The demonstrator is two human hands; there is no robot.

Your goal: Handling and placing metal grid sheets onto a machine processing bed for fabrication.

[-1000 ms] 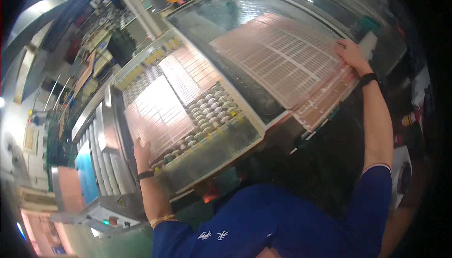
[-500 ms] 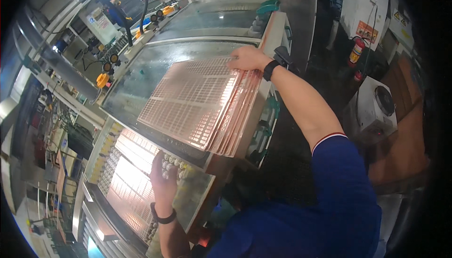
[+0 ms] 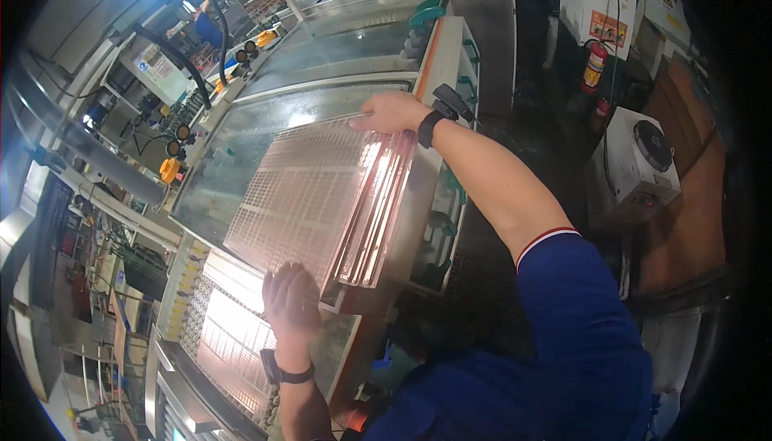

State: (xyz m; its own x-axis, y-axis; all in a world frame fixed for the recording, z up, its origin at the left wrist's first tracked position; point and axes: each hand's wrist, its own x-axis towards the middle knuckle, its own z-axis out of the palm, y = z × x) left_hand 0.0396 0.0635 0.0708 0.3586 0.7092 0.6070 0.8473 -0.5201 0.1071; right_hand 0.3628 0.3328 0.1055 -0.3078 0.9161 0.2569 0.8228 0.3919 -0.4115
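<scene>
A stack of thin copper-coloured panels [image 3: 297, 192] with a fine grid pattern lies on the glass cover of a machine, its edges fanned out at the right. My right hand [image 3: 390, 111] is closed on the far right corner of the top panel, thumb and fingers at its edge. At the stack's near edge is my left hand [image 3: 291, 300], back up, fingers apart and slightly bent; their tips overlap the panel's border, and whether they touch it cannot be told. Below and left of that hand, another gridded copper panel [image 3: 229, 332] rests on the rollers, glaring with light.
The glass cover [image 3: 213, 188] continues left of the stack. Rows of rollers [image 3: 193, 320] run beside the lower panel, next to a metal housing [image 3: 181, 385]. Gauges and orange knobs [image 3: 169, 169] line the left side. At the right stand a fire extinguisher [image 3: 594, 67] and a white box unit [image 3: 635, 159].
My left hand has moved up from over the rollers to the stack's near edge. The top panel has shifted slightly under my right hand, which keeps its corner. The whole view has shifted a little.
</scene>
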